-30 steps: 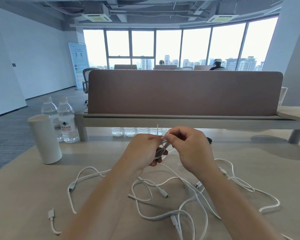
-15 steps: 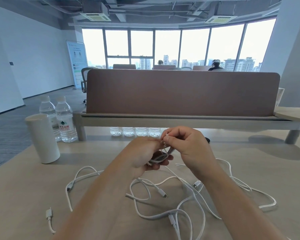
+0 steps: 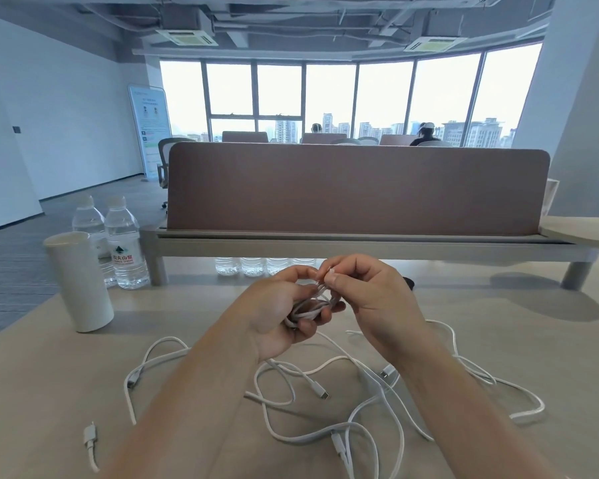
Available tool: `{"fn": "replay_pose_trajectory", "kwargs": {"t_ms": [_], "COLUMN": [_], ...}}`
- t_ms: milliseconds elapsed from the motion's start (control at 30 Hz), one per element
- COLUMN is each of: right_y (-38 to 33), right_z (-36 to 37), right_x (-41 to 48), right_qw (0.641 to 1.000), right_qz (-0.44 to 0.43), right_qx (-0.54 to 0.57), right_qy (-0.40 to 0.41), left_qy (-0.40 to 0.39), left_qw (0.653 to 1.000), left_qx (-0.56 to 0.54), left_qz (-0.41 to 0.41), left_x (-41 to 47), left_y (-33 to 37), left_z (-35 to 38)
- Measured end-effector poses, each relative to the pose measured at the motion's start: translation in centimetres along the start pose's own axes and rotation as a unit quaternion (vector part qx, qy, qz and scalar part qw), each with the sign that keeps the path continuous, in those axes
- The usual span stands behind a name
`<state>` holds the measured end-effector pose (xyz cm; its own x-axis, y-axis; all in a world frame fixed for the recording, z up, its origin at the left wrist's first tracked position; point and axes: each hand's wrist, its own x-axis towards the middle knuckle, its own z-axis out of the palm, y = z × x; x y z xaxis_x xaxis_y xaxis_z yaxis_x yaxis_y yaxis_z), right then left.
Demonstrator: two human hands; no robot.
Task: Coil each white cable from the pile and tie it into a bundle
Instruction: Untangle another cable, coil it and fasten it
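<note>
With left hand (image 3: pixel 277 316), grips a small coiled cable (image 3: pixel 308 307) in curled fingers, palm turned inward, raised just above the table (image 3: pixel 49 392). With right hand (image 3: pixel 370 299), pinches the top of that coil between thumb and forefinger, right against the left fingertips. Holds both hands close together in front of a brown partition (image 3: pixel 357 191) standing along the far side of the table. Cannot tell how many turns the coil has, most of it hidden inside the left palm. Under and beside the forearms, on the table: pile (image 3: pixel 360 409) of loose white cables in overlapping loops, with several plugs showing. Near the front left edge, apart from that tangle: one separate cable end (image 3: pixel 90 440) with its plug. Farther back on the left: white cylinder (image 3: pixel 78 281) upright on the table, two water bottles (image 3: pixel 123 243) just behind it
</note>
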<state>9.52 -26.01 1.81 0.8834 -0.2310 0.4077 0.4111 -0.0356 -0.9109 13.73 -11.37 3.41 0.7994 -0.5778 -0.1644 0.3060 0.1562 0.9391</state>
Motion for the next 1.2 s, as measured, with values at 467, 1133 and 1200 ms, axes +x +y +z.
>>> {"fn": "replay_pose_trajectory", "kwargs": {"t_ms": [467,1133,1200], "right_y": [0.4,-0.2,-0.2], "right_z": [0.3,0.9,0.9], "right_x": [-0.1,-0.4,-0.4], "right_qw": [0.999,0.972,0.971], "right_qz": [-0.007,-0.026,-0.031], "right_qx": [-0.038,-0.227,-0.234], "right_qy": [-0.007,0.049,0.044], "left_qy": [0.043,0.112,0.117], "left_qw": [0.996,0.976,0.974], "left_qx": [0.063,0.15,0.159], "left_qz": [0.038,0.113,0.116], "left_x": [-0.1,-0.7,-0.7], "left_y": [0.0,1.0,1.0], "left_z": [0.3,-0.3,-0.2]}}
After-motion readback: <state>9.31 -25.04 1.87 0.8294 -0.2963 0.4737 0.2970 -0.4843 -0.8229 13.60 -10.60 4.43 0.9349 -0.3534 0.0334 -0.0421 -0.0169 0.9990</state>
